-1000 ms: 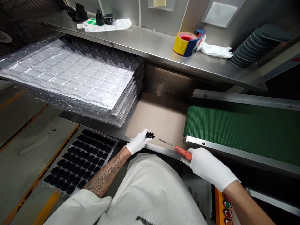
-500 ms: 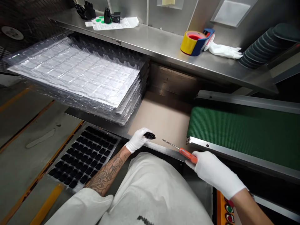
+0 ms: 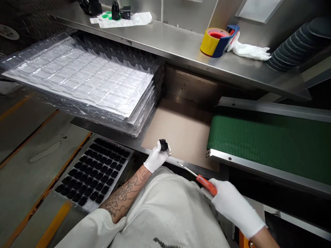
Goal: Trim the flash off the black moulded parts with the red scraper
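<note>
In the head view my left hand (image 3: 157, 156), in a white glove, is closed around a small black plastic part (image 3: 163, 145) with prongs on top. It holds the part above the front edge of a tan board (image 3: 178, 127). Gloved in white as well, my right hand (image 3: 224, 194) grips a screwdriver (image 3: 206, 184) by its orange-red handle. The metal shaft points up and left toward the part, with its tip apart from it. To the left and lower down, a tray (image 3: 120, 174) carries rows of black pieces.
Stacked clear plastic trays with white sheets (image 3: 85, 75) stand at left. A green conveyor belt (image 3: 269, 144) lies at right. Above, a metal shelf (image 3: 178, 41) bears tape rolls (image 3: 213, 43), a white glove (image 3: 250, 51), black parts (image 3: 115, 11) and a stack of dark round pieces (image 3: 297, 44).
My left hand has turned the black part from pointing right to standing with its prongs up. The screwdriver has moved slightly down and left. The view has shifted a little.
</note>
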`<action>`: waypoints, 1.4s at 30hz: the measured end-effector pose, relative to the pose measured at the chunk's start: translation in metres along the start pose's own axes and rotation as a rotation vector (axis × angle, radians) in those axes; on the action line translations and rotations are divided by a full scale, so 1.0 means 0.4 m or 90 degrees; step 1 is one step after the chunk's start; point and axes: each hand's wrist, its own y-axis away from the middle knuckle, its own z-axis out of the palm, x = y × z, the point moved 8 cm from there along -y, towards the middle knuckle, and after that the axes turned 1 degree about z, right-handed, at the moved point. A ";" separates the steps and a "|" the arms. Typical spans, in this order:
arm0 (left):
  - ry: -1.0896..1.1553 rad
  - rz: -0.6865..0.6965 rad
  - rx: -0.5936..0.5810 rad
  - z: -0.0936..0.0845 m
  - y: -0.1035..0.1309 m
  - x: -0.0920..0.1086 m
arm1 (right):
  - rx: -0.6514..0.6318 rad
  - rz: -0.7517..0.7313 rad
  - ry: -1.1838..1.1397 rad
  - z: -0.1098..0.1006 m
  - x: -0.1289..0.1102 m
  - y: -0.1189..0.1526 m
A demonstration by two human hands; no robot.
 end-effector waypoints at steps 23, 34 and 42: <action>0.079 -0.002 0.056 -0.036 0.012 0.049 | 0.024 -0.081 -0.179 0.051 -0.074 -0.111; -0.150 0.009 -0.073 0.013 0.035 0.075 | -0.033 -0.088 -0.022 -0.051 -0.119 -0.080; -0.627 0.116 -0.050 0.019 0.030 0.162 | -0.032 -0.072 -0.050 -0.056 -0.080 -0.082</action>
